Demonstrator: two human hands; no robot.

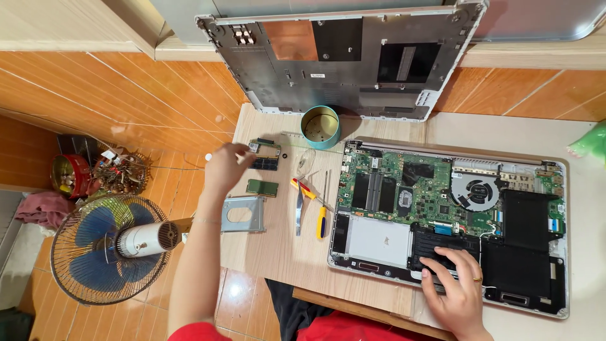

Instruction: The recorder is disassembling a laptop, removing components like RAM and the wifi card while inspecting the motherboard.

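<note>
The left hand (224, 167) reaches out over the table (278, 246), its grip pinched on a small green circuit card (255, 147); just beyond the fingertips lies a memory module (266, 163), and a second green module (262, 187) lies just nearer the person than the grip; a metal drive bracket (243, 215) sits by the wrist. The card looks light, thin, stiff and fragile; its bare edges are the place to hold, not the chips or contacts. The right hand (456, 284) lies flat, fingers spread and closed on nothing, pressing a black part at the near edge of the opened laptop (562, 297); a screwdriver (322, 218) and tweezers (298, 211) lie between the hands.
</note>
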